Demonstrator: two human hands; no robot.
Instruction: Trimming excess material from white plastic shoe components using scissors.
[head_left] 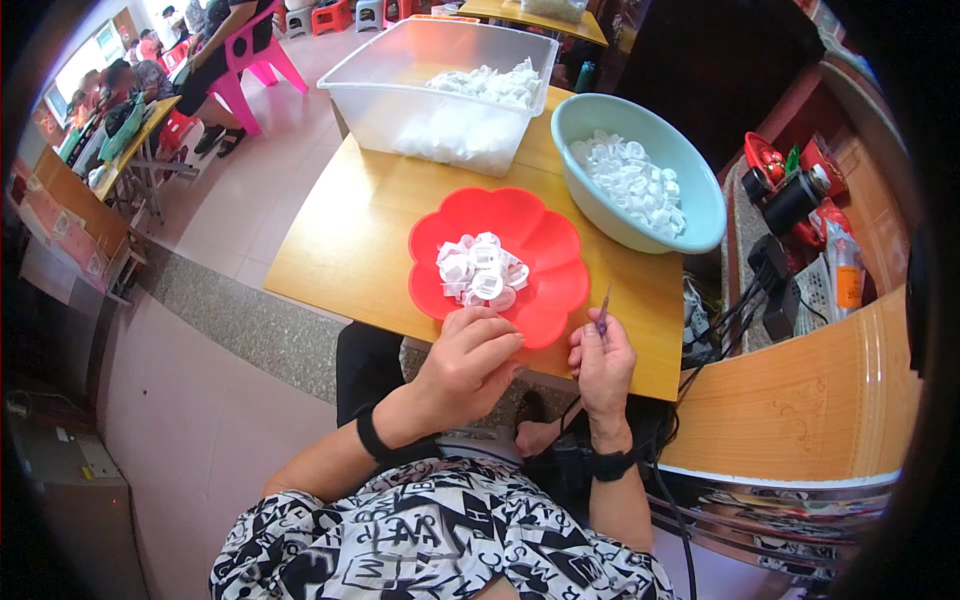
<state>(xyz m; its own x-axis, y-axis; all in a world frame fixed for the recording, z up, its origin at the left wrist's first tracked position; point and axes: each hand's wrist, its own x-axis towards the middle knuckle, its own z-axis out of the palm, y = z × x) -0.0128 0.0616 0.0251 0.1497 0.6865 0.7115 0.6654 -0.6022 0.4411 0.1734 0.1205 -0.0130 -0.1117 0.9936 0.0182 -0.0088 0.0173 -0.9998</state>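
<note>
My left hand point(468, 362) is at the near rim of a red flower-shaped bowl point(555, 255), its fingers curled together. Whatever it pinches, if anything, is hidden behind the fingers. Inside the bowl lies a heap of small white round pieces in clear wrapping point(484, 268), some with dark printing. To the right, by the table's near edge, my right hand point(605, 365) grips a slim pointed tool with a purple handle point(603, 318). Its thin tip points up and away from me; the exact kind cannot be made out.
A clear plastic bin point(365, 115) with white pieces stands at the far side of the wooden table point(335, 255). A pale blue basin point(712, 200) holds more at the far right. Black cables point(735, 310) hang beside a cluttered shelf. People sit at the far left.
</note>
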